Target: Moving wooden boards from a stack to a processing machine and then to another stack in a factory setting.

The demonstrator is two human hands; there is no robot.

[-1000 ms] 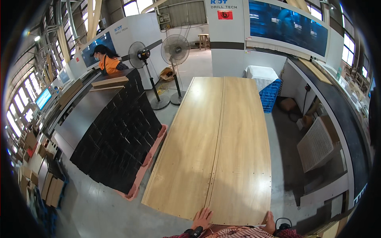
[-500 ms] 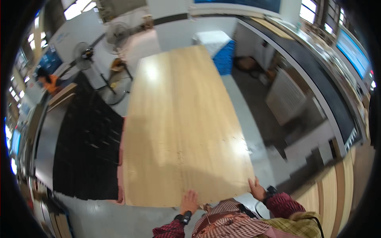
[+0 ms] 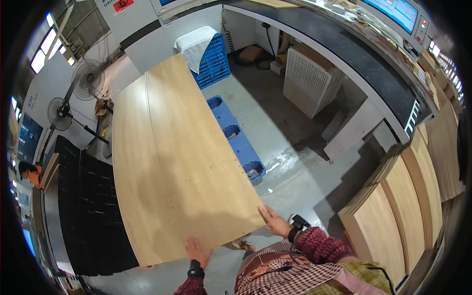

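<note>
The fingers of the left hand [image 3: 197, 250] are spread, laid on the upper face of a large, long, pale wood-grain board [image 3: 182, 162] near its near edge. The same board is touched by the right hand [image 3: 276, 223] at its near right corner, with fingers extended over the edge; whether anything is gripped underneath cannot be told. Black bands are worn on both wrists, below red-and-dark plaid sleeves [image 3: 317, 245], and a checked apron [image 3: 270, 270] is worn over the body. The board is stretched lengthwise away from the hands, marked by a thin line along its length and by small dark dots toward its right side. Along its right edge, a blue plastic pallet [image 3: 237, 132] with dark openings is seen at floor level. On the left, a tall stack of black-edged sheets [image 3: 96, 211] is placed just beside the board. Beyond the far end, a blue slatted plastic crate [image 3: 214, 61] is partly covered by a white cloth [image 3: 194, 42]. On the right, pale wooden panels [image 3: 383, 223] are stacked below a long black-topped bench [image 3: 361, 64]. Farther off on the left, two standing fans [image 3: 88, 78] and a person in orange [image 3: 33, 176] are seen.
</note>
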